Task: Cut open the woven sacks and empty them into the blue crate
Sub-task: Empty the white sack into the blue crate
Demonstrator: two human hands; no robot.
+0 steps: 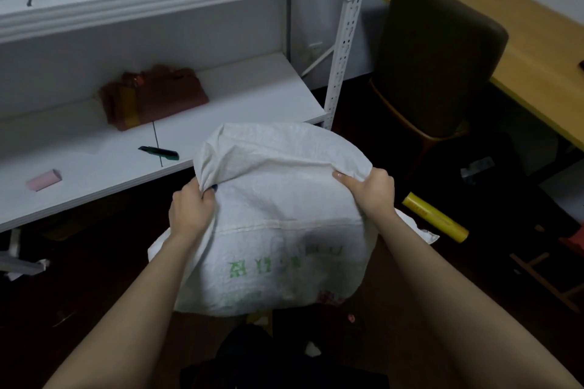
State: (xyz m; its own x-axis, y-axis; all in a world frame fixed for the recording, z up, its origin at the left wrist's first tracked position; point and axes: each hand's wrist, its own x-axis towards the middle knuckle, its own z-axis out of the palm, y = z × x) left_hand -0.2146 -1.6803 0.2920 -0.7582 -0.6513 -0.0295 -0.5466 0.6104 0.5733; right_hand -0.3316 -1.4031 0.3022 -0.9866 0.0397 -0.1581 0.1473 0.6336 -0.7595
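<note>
Sack (278,224) of white woven plastic with faded green print is sitting bulging in the middle of the head view, low in front of the white shelf unit (221,95), over a dark floor. Its top part is folding over toward the person, forming a rounded hump above a stitched seam. The left hand (191,210) is bunching the sack's upper left corner, fingers curled tight around a gathered fold. The right hand (373,188) is gripping the folded edge on the upper right, thumb lying on top of the cloth and fingers closed beneath it. Both bare forearms are reaching in from the bottom corners.

On the lower shelf a green utility knife (159,153) is lying just left of the sack, a pink block (44,180) is resting further left, and a reddish-brown folded bundle (153,98) is sitting behind them. A dark chair (436,50) is standing at right beside a wooden table (537,41), and a yellow roll (434,216) is lying on the floor near the sack's right side.
</note>
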